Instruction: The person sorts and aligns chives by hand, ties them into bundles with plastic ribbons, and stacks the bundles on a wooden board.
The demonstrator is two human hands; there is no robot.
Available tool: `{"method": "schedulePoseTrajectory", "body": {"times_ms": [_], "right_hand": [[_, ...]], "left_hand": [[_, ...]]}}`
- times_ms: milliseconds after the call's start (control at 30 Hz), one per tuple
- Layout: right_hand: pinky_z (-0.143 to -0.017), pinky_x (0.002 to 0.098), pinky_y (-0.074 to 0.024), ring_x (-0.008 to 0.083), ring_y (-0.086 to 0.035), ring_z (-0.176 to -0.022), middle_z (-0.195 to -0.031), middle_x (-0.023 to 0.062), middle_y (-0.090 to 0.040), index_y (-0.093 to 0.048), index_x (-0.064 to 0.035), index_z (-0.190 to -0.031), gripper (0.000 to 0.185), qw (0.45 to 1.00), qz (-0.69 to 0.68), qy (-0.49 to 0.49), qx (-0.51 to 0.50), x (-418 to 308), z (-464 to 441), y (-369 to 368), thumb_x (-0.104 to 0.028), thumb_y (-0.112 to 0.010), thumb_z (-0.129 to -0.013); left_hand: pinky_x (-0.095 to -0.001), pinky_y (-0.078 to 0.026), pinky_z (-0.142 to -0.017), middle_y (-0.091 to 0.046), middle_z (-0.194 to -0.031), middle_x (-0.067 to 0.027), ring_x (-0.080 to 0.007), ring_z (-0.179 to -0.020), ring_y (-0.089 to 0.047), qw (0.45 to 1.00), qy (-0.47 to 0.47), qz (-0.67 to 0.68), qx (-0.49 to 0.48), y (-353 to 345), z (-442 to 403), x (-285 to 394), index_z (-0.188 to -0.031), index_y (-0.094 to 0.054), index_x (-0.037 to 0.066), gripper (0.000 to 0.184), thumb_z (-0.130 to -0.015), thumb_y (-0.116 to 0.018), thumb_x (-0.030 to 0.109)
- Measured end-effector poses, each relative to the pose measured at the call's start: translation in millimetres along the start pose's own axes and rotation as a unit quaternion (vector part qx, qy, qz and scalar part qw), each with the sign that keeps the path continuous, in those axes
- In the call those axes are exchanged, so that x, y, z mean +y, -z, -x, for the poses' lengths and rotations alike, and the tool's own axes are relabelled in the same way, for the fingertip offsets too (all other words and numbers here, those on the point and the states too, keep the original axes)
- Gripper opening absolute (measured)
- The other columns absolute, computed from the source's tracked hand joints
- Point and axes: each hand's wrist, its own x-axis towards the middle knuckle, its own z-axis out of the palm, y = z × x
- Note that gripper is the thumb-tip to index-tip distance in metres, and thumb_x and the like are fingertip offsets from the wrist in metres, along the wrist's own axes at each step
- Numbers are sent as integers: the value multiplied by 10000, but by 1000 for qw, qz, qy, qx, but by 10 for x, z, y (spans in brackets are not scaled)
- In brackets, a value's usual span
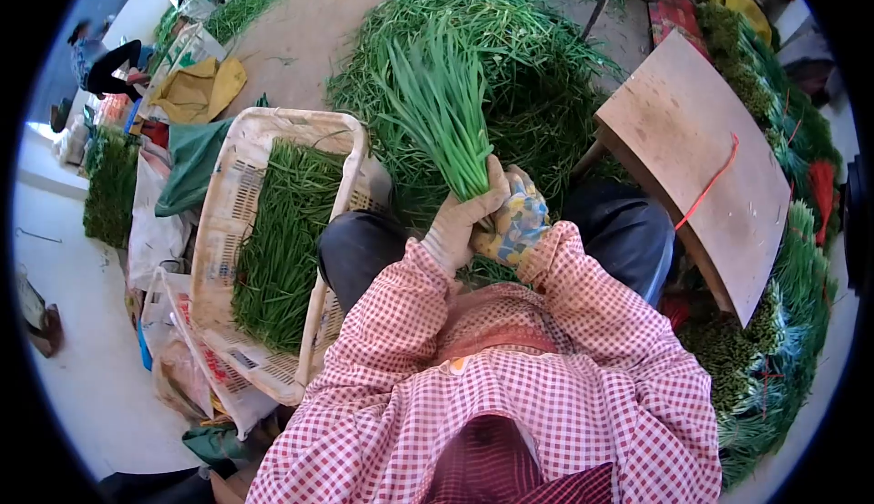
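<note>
A bunch of garlic chives rises between my hands, its long green leaves fanning up and to the left. My left hand, in a beige work glove, is closed around the lower stems. My right hand, in a blue and yellow patterned glove, is curled against the stem ends, right beside the left. Its fingertips are partly hidden. Just beyond the bunch lies a large heap of loose chives on the floor. To my left, a tilted pale plastic crate holds more chives.
At my right stands a board-topped stand with a red tie across it. Tied green bundles are stacked along the right edge. Sacks and a green cloth lie left of the crate. Another person sits at the far left.
</note>
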Motion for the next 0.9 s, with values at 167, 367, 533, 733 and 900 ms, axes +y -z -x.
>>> {"method": "schedulePoseTrajectory", "body": {"times_ms": [167,367,533,733,900], "right_hand": [[-845,453,-469,373,-559,-964,-1057,213,-550,-406,-13,-1383,951,978,-112,31,-173,-143,-284,746,-483,-763,-637],[-747,371,-514,279,-645,-886,-1016,173,-597,-440,-33,-1340,686,947,-292,-20,-133,26,-390,960,-311,-746,-793],[-759,375,-523,294,-660,-888,-1000,190,-652,-476,-21,-1299,600,945,-298,-34,-133,75,-399,831,-272,-725,-814],[-679,363,-519,298,-659,-789,-855,133,-673,-612,-9,-1039,271,971,-148,42,-181,196,-565,823,-217,-662,-873],[-683,397,-512,364,-640,-815,-853,164,-662,-621,-39,-962,193,975,21,66,-211,297,-634,539,-217,-597,-892]], "left_hand": [[-349,-487,-832,-608,-1023,-62,-214,-956,-599,937,-157,-305,-61,222,219,122,-1119,-582,20,383,-786,-709,161],[-260,-411,-549,-568,-778,-30,-131,-610,-520,994,-7,-109,-1,-44,381,196,-1071,-620,35,366,-714,-666,101],[-263,-433,-542,-590,-832,-49,-140,-632,-540,987,-4,-157,-12,-180,417,194,-1170,-563,41,470,-718,-676,99],[-252,-478,-569,-613,-896,-81,-151,-686,-580,990,4,-138,-26,-108,404,179,-1160,-542,39,438,-756,-694,116],[-242,-452,-511,-598,-770,-43,-129,-591,-554,983,11,-175,60,-124,398,166,-1039,-572,39,267,-789,-654,86]]}}
